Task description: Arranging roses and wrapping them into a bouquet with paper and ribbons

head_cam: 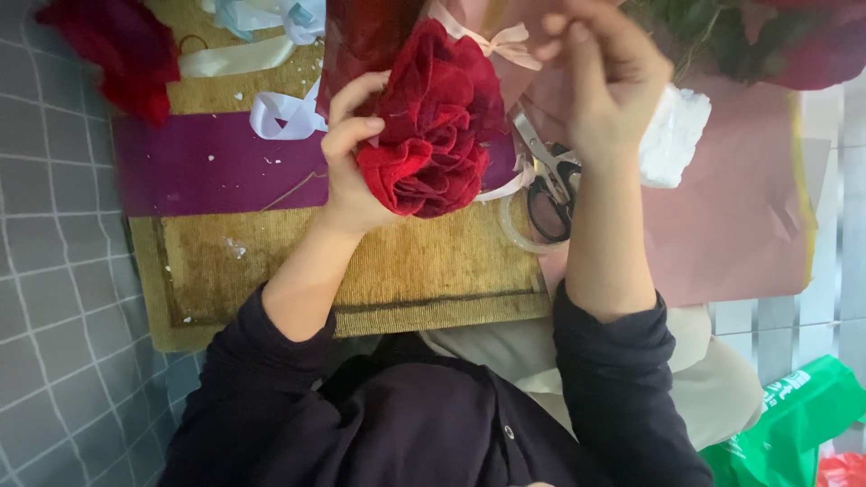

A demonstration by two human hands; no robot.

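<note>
L hand (354, 171) fingers curled tight round red fabric flower (433, 126), R hand (600, 77) pinching pink ribbon (492, 41) just above it: looks mid-tying; next prob needs firm grip w/ ribbon kept taut.

Red fabric rose (433, 126) — layered, ruffled petals, fully opened — held tilted above the mat (271, 261).

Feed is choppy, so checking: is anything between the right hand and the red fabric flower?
Nothing visible. The left hand grips the red fabric flower; the right hand is beside it at the pink ribbon.
</note>
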